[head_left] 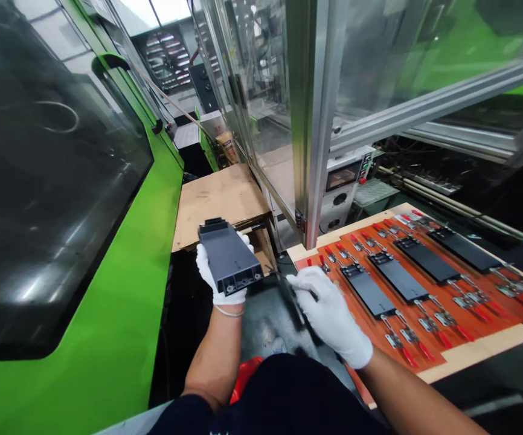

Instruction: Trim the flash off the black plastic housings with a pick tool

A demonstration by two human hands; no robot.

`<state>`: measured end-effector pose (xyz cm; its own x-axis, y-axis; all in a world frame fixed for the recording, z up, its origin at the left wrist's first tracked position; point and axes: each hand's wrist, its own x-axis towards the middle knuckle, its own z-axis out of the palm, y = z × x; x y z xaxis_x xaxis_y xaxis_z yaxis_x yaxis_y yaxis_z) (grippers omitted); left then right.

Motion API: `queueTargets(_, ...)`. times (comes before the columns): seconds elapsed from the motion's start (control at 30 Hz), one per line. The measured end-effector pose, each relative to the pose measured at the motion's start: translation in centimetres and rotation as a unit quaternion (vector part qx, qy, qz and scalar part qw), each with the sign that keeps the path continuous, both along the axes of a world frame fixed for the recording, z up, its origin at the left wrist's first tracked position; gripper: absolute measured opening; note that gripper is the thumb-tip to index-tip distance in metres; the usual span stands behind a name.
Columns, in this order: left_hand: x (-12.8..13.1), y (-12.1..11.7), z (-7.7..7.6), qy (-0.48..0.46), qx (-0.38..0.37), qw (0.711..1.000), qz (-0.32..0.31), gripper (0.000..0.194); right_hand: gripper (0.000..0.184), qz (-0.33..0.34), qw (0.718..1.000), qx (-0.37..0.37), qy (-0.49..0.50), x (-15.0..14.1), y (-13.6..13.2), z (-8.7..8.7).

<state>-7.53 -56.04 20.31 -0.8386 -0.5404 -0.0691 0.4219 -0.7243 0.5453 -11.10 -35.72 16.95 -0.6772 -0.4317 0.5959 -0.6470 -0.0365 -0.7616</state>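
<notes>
My left hand [205,269], in a white glove, grips a dark grey rectangular plastic housing [232,251] from beneath and along its sides. The near end of the housing faces me and shows open cavities and round screw bosses. To the right, my gloved right hand [327,311] is closed, with thumb and forefinger pinched together. From those fingers a thin, dark pointed tool [276,273] seems to reach toward the housing's near right corner; its exact kind is too small to make out. Whether its tip touches the housing I cannot tell.
On the right, an orange fixture board [349,296] carries several similar dark panels [369,292] under red-handled toggle clamps [409,347]. A green machine [121,326] stands close on the left. Ahead are a cardboard-topped surface [220,199] and an aluminium-framed guard post [311,121].
</notes>
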Motion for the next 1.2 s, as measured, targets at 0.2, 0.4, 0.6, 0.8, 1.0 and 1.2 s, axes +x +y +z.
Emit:
queueTargets(0.2,0.8,-1.6,1.2,0.135,-0.116,0.984,-0.004,0.064,0.026,-0.022,1.000,-0.003,0.014,1.9,0.1,0.7)
queueTargets(0.4,1.2,-1.0,2.1,0.143,-0.150,0.978,0.005,0.075,0.036,-0.044,0.998,0.019,0.039,2.3,-0.3,0.2)
queueTargets(0.6,1.3,-0.2,2.4,0.123,-0.195,0.971,0.065,0.068,0.024,0.006,0.998,0.036,-0.044,3.2,-0.4,0.5)
queueTargets(0.8,1.3,0.5,2.8,0.099,-0.213,0.968,0.091,0.065,0.032,-0.053,0.998,0.016,0.025,3.2,-0.5,0.0)
queueTargets(1.0,1.6,0.5,2.8,0.075,-0.224,0.965,0.113,0.068,0.024,0.011,0.994,0.039,-0.097,3.2,-0.6,0.3)
queueTargets(1.2,1.7,0.2,2.7,0.100,-0.178,0.973,0.105,0.060,0.024,0.024,0.997,0.001,-0.073,3.4,0.2,1.1)
